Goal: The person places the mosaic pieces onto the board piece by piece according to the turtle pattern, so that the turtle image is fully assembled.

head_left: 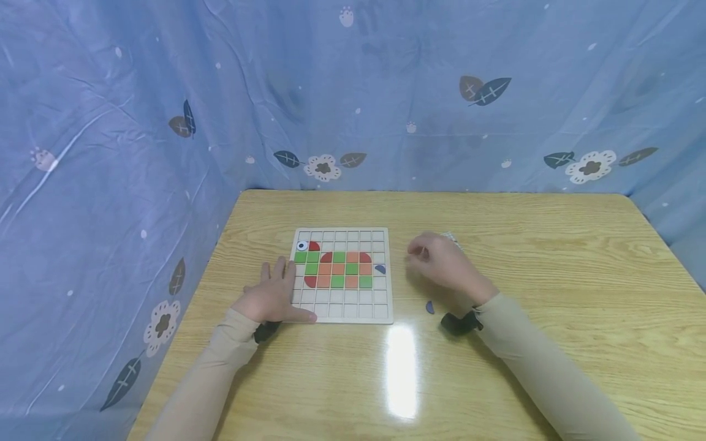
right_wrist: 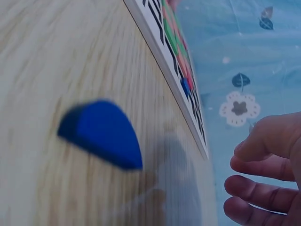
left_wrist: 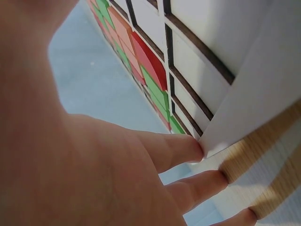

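Note:
A white gridded board (head_left: 344, 305) lies on the table, bearing green, orange and red tiles in a snake-like pattern with a round eye tile (head_left: 302, 245). My left hand (head_left: 273, 294) rests at its left edge, fingers spread, thumb along the near edge; fingertips (left_wrist: 190, 147) touch the rim in the left wrist view. A blue half-round piece (head_left: 380, 269) sits near the board's right side. Right of the board, my right hand (head_left: 441, 260) is above the table, fingers loosely bent, nothing visible between them. Below it lies another blue half-round piece (right_wrist: 103, 134).
A small patterned card (head_left: 453, 240) is partly hidden behind the right hand. The wooden table (head_left: 551, 275) meets a blue patterned curtain (head_left: 413, 122) at the back and left. Dark wrist devices (head_left: 460, 323) hang under the wrists.

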`<act>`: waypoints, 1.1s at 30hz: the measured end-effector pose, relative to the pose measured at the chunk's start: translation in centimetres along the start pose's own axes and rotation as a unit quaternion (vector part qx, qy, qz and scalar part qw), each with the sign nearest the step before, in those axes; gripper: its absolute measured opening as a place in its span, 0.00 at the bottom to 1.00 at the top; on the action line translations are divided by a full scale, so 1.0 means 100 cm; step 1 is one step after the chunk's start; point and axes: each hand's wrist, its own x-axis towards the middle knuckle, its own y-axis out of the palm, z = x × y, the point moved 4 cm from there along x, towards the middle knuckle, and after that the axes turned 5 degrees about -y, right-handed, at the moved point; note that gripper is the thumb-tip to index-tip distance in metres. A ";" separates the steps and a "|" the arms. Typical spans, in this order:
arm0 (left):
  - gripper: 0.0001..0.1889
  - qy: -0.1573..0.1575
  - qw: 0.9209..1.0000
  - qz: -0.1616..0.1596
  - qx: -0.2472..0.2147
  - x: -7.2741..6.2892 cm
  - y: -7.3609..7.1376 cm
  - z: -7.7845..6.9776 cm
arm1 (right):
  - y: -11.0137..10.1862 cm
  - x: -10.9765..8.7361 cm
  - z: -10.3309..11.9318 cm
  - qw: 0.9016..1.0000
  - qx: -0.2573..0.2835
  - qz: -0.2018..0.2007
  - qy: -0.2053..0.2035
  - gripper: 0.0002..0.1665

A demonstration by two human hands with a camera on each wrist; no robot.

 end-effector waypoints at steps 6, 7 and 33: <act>0.71 0.006 1.000 -0.003 0.003 0.000 -0.001 -0.001 | -0.008 -0.008 -0.005 1.000 -0.020 0.001 -0.016 0.11; 0.71 0.006 1.000 -0.003 0.003 0.000 -0.001 -0.001 | -0.008 -0.010 -0.006 0.999 -0.025 0.003 -0.019 0.12; 0.72 0.002 1.000 -0.002 -0.002 0.003 0.001 0.002 | -0.004 -0.025 -0.012 0.992 -0.086 0.046 -0.080 0.13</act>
